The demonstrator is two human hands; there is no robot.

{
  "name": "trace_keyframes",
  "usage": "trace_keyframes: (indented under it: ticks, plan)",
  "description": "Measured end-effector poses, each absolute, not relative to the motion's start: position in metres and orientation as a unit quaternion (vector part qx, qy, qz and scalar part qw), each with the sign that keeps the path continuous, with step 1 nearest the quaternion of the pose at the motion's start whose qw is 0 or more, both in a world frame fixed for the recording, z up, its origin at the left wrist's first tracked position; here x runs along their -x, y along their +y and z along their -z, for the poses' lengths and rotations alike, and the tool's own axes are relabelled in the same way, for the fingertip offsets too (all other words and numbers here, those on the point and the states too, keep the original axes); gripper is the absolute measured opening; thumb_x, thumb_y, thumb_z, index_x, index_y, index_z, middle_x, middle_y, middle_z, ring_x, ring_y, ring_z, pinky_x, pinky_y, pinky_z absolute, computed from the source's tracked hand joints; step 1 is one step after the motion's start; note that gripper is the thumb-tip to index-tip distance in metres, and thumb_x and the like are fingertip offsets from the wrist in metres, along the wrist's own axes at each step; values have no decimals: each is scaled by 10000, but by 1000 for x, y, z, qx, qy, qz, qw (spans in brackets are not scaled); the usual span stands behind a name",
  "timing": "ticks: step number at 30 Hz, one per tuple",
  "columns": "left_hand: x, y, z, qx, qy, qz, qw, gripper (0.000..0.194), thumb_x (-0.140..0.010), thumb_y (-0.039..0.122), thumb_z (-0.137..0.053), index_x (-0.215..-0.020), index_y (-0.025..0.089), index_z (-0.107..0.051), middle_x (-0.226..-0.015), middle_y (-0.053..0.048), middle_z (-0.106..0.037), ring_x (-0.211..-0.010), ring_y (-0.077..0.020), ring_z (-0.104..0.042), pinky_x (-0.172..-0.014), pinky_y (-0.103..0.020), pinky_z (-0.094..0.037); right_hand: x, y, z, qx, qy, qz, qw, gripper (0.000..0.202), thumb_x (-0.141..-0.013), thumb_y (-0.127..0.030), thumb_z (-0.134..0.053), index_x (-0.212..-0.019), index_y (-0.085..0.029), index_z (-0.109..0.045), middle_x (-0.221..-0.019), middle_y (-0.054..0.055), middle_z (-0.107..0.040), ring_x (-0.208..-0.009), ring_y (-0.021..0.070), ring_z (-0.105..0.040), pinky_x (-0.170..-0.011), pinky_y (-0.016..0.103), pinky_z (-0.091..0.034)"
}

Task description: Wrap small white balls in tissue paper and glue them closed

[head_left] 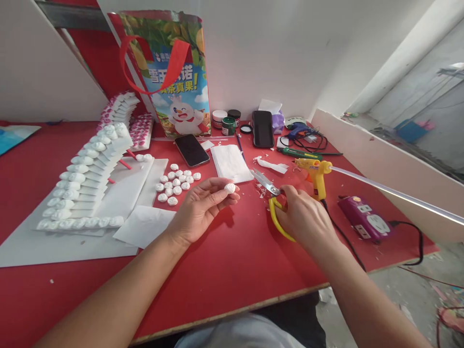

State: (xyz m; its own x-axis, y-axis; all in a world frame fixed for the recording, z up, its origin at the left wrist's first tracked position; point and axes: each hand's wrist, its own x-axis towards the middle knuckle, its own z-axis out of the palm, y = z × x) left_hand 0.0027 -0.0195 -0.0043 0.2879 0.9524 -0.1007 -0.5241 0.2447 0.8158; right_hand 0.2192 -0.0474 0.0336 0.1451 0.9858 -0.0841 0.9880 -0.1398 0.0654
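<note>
Between the thumb and fingers of my left hand (pixel 201 205) is a small white paper rose (pixel 229 188). My right hand (pixel 302 212) is closed on the yellow handle of a pair of scissors (pixel 266 182), whose blades point to the upper left over the red table. Left of my left hand lies a group of several similar white paper roses (pixel 176 182). A stack of white paper squares (pixel 231 162) sits just beyond my left fingertips. A torn white paper strip (pixel 272 165) and small scraps are near the blades.
A yellow glue gun (pixel 315 173) with a long clear stick stands right of my right hand, before a purple power socket (pixel 366 217). At left is a curved white model (pixel 94 174) edged with roses. Behind are a phone (pixel 191 150), paint jars (pixel 228 125) and a gift bag (pixel 181 82).
</note>
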Motion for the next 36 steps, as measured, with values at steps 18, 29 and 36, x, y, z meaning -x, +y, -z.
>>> trace_keyframes:
  ticks: [18, 29, 36]
  plan:
    - [4, -12, 7, -334, 334, -519, 712, 183, -747, 249, -863, -894, 154, -809, -796, -36, -751, -681, -103, -662, -742, -246, -560, -176, -41, -29, -524, 778, 127, -321, 327, -1004, -286, -517, -1294, -207, -647, -1054, 72, -682, -760, 149, -630, -708, 274, -509]
    - [4, -11, 12, -289, 326, -484, 759, 202, -713, 212, -883, -876, 169, -771, -868, -42, -766, -738, -111, -700, -747, -233, -574, -220, -40, -30, -688, 715, 1, 128, 364, -918, -298, -543, -1210, -92, -612, -968, 200, -655, -881, 333, -683, -732, 345, -424]
    - [7, -7, 13, -264, 320, -481, 773, 240, -678, 157, -899, -901, 143, -811, -838, -26, -734, -700, -61, -651, -697, -152, -549, -228, -28, -41, -706, 686, 76, 159, 276, -932, -252, -526, -1184, -148, -573, -911, 134, -716, -851, 299, -709, -618, 309, -333]
